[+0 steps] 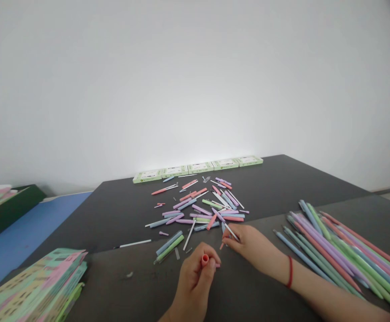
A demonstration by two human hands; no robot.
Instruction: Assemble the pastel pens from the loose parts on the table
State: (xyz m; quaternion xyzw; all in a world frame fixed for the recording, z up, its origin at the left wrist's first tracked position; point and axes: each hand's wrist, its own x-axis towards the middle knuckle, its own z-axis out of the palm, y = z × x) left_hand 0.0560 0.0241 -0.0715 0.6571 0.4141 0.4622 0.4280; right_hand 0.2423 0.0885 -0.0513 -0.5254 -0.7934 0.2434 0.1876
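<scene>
My left hand (197,279) is closed around a red pen barrel (205,258), its hollow end turned towards me. Just right of it, my right hand (243,243), with a red cord on the wrist, pinches a white pen refill (231,231) between thumb and fingers. A small reddish piece (221,246) shows at the right fingertips; whether it is gripped I cannot tell. Beyond both hands lies a loose spread of pen parts: purple barrels (201,209), white refills (189,235) and a green barrel (169,248) beside a blue one (169,242).
Several pale green boxes (200,167) line the back of the dark table (121,201). At right lies a pile of coloured pens (335,250). Printed pastel sheets or packets (37,286) are stacked at left, near a dark green tray (20,208) on a blue surface (54,223).
</scene>
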